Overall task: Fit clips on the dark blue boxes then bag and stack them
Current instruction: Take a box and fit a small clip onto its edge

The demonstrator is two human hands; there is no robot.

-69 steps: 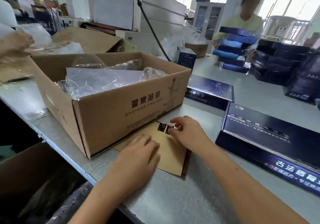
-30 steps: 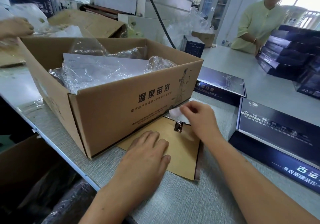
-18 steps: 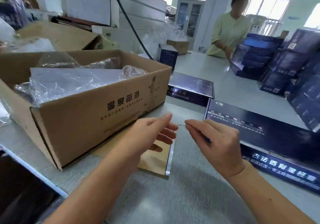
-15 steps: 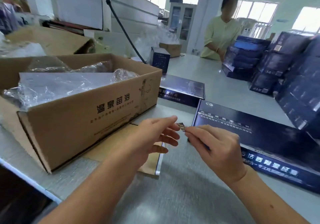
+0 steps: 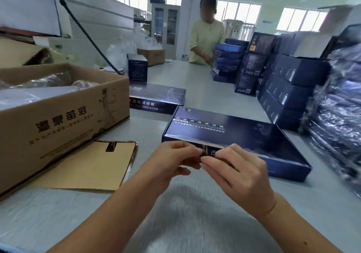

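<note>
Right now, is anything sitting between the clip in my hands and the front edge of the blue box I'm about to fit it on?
Nothing visible. Both hands, left and right, pinch the clip right in front of the near blue box, and the gap to its front edge looks open. The cardboard sheet lies off to the left.

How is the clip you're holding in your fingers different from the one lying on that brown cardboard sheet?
The held clip is pinched between the fingertips of the left hand and right hand, up off the table before the nearest dark blue box; the spare clip lies loose on the cardboard sheet, untouched. The held one is mostly hidden by fingers; the spare shows whole. Both look small, dark and metallic.
</note>
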